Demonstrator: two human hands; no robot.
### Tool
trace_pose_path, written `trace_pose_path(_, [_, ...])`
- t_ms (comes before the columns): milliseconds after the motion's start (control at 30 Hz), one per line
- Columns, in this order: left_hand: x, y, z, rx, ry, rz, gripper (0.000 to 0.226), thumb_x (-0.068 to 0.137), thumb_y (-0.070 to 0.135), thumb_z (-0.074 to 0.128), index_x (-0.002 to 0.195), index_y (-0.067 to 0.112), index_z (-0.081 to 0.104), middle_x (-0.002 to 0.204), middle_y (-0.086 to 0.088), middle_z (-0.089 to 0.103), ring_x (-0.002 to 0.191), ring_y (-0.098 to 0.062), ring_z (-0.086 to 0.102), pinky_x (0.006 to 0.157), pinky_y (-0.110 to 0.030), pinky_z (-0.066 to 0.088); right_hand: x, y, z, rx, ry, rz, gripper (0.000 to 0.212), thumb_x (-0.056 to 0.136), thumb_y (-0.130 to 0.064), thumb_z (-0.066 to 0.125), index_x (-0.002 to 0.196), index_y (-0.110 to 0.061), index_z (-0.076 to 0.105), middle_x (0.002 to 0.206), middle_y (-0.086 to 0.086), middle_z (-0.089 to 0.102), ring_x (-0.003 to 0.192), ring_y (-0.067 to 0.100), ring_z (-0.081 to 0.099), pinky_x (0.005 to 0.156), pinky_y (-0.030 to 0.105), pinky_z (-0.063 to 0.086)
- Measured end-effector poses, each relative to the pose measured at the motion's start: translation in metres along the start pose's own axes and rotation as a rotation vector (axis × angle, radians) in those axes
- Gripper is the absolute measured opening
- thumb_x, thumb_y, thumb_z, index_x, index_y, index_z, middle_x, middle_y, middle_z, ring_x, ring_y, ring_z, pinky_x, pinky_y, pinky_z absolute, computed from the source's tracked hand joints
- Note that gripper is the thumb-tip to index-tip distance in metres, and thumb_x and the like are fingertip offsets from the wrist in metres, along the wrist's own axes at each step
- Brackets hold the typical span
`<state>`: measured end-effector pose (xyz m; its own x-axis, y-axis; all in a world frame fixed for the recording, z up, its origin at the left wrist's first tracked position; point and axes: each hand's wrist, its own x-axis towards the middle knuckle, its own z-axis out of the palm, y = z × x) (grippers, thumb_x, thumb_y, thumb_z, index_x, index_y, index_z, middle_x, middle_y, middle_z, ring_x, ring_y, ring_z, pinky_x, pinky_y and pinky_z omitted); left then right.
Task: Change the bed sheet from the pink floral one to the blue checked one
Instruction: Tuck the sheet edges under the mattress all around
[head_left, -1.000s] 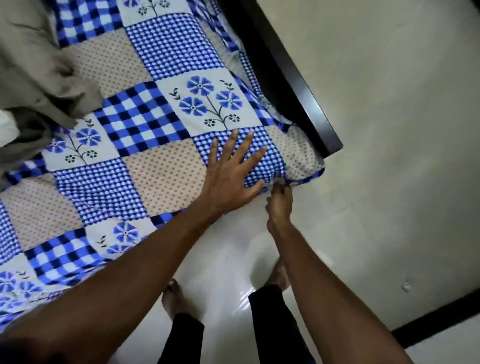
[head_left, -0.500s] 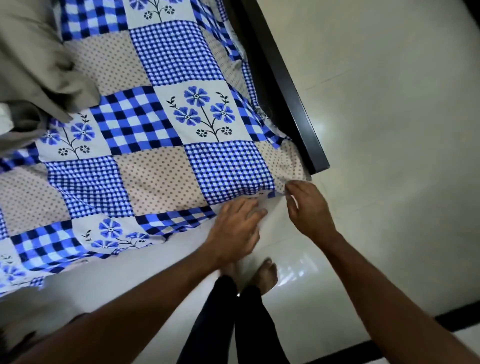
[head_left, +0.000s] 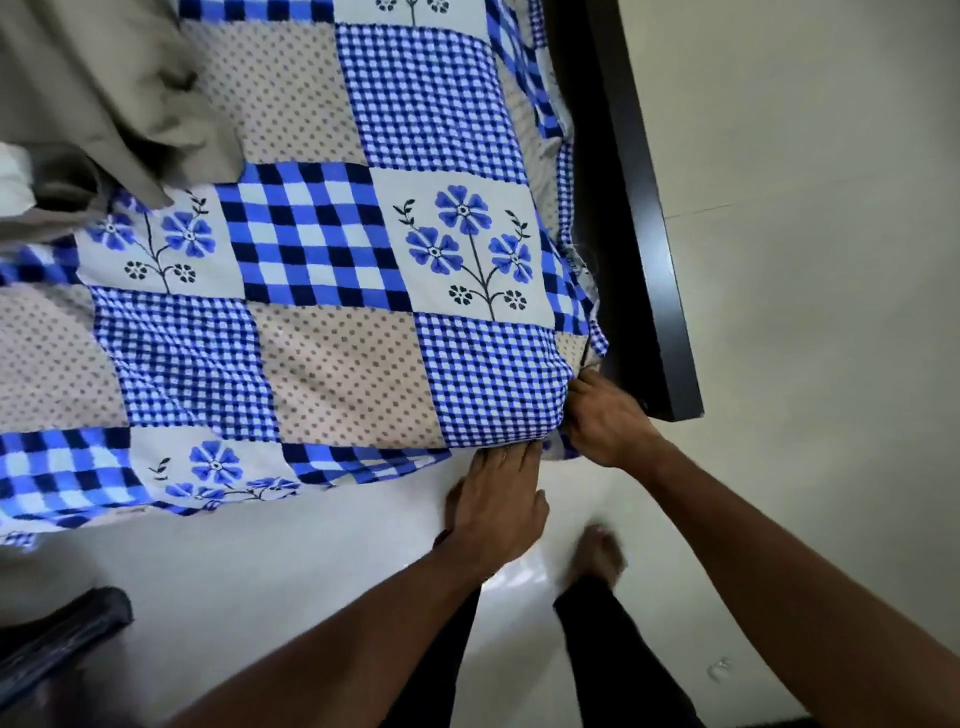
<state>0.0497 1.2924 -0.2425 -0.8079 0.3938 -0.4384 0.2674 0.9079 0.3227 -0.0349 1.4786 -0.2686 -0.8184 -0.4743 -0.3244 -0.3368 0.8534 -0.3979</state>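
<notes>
Your clothing, listed: black trousers (head_left: 618, 654), close-fitting on both legs. Your feet: bare; one foot (head_left: 597, 556) shows, blurred, near the right trouser leg. Your forearms: bare to the frame edge. Your left hand (head_left: 498, 499) and right hand (head_left: 605, 421): uncovered.

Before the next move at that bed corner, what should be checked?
1. Blue checked patchwork sheet covers the corner: ok.
2. Right hand grips the corner fabric beside the black bed frame: ok.
3. Left hand presses the sheet's edge: ok.
4. Fold tucked underneath: cannot tell, hidden.
5. Sheet's near edge further left: not ok, hangs loose.
6. Crumpled grey cloth lies on the sheet: not ok.
</notes>
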Motion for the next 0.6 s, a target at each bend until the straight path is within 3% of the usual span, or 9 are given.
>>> trace_pose_path(133, [0.001,0.008,0.012,0.004,0.073,-0.087,0.078,0.079,0.049,0.065,0.144,0.010,0.047,0.146,-0.007,0.050,0.130,-0.027,0.049,0.107,-0.048,0.042,0.002,0.002,0.000,0.040,-0.067,0.017,0.047,0.093,-0.038,0.037,0.116,-0.010,0.067,0.121,0.013,0.065,0.107,0.037,0.053,0.094,0.043,0.047])
trace_pose_path(233, [-0.001,0.004,0.021,0.049,0.087,-0.139,0.069,0.086,0.050,0.055,0.144,0.014,0.048,0.145,-0.005,0.053,0.131,-0.025,0.051,0.114,-0.052,0.030,0.009,0.002,-0.012,0.021,-0.085,0.018,0.043,0.081,-0.035,0.054,0.111,-0.009,0.070,0.111,0.016,0.070,0.107,0.040,0.061,0.099,0.048,0.049])
trace_pose_path(300, [0.000,0.010,0.024,0.020,0.124,-0.182,0.061,0.089,0.049,0.049,0.140,0.015,0.052,0.140,-0.004,0.056,0.129,-0.025,0.051,0.115,-0.052,0.028,0.002,-0.006,-0.017,0.035,-0.063,0.099,0.039,0.073,-0.028,0.064,0.106,-0.007,0.071,0.103,0.016,0.071,0.100,0.040,0.064,0.093,0.046,0.053])
trace_pose_path(400, [0.017,0.027,0.017,-0.042,0.195,-0.290,0.053,0.089,0.048,0.050,0.132,0.017,0.056,0.132,-0.003,0.058,0.127,-0.026,0.050,0.112,-0.049,0.033,-0.025,-0.011,-0.020,0.120,0.108,0.159,0.020,0.082,-0.020,0.060,0.096,-0.010,0.071,0.097,0.010,0.069,0.088,0.033,0.063,0.075,0.038,0.055])
trace_pose_path(467, [0.023,0.036,0.017,-0.051,0.202,-0.347,0.051,0.091,0.047,0.049,0.132,0.017,0.056,0.133,-0.003,0.057,0.127,-0.028,0.049,0.110,-0.049,0.034,-0.048,-0.006,-0.012,0.119,0.151,0.043,0.020,0.088,-0.021,0.058,0.099,-0.010,0.071,0.102,0.009,0.069,0.094,0.029,0.063,0.083,0.039,0.054])
trace_pose_path(600, [0.023,0.039,0.019,-0.112,0.304,-0.336,0.046,0.087,0.038,0.056,0.127,0.014,0.060,0.125,-0.005,0.061,0.121,-0.030,0.052,0.109,-0.046,0.037,-0.052,0.001,0.004,0.033,-0.010,-0.197,0.037,0.098,-0.030,0.044,0.126,-0.014,0.062,0.130,0.004,0.060,0.123,0.029,0.052,0.109,0.048,0.039])
